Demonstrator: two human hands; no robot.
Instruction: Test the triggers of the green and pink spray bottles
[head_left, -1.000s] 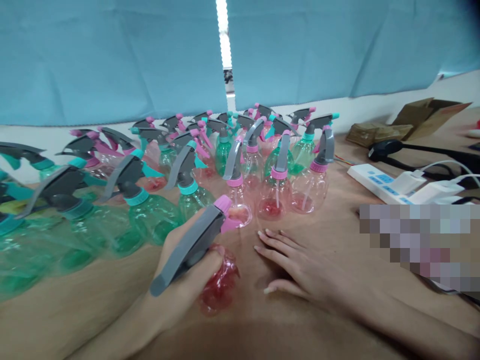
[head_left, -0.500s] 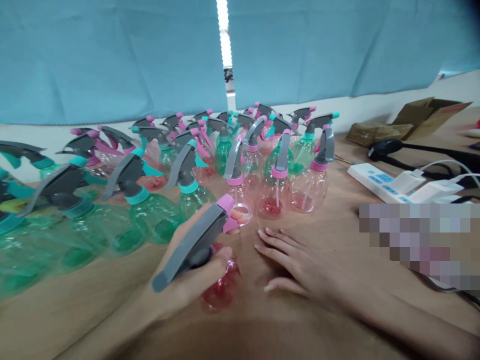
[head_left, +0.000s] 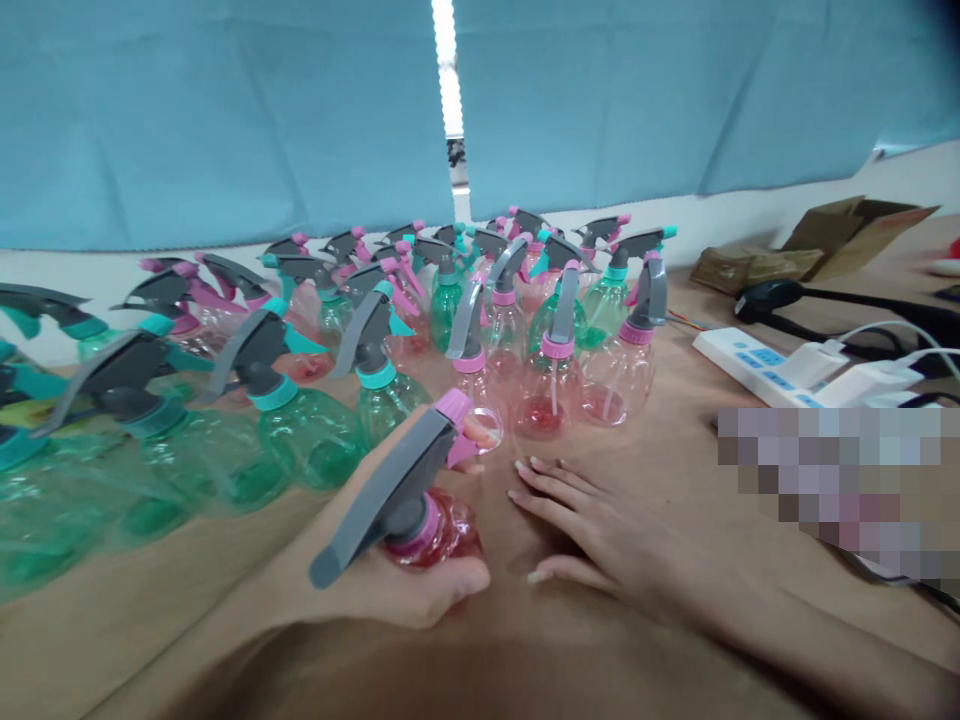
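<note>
Just in front of me a spray bottle [head_left: 454,525] with a clear pink body, pink collar and grey-and-pink trigger head stands on the table. My left hand [head_left: 375,570] is wrapped around it, thumb along the near side, fingertips showing beyond the pink trigger. The bottle's lower part is partly hidden by the thumb. My right hand [head_left: 581,510] lies palm down on the table to the right, fingers spread, holding nothing. Closest beyond my hands are a pink spray bottle [head_left: 546,395] and a green spray bottle [head_left: 307,430].
Several more green and pink spray bottles fill the left and back of the brown table [head_left: 660,620]. To the right lie a white power strip [head_left: 739,365] with plugs, a black cable-like object [head_left: 776,295] and an open cardboard box [head_left: 847,240]. A blue curtain [head_left: 300,120] hangs behind.
My left thumb has slid from the bottle's neck down to its near side, uncovering the pink collar. My right hand has stayed in place.
</note>
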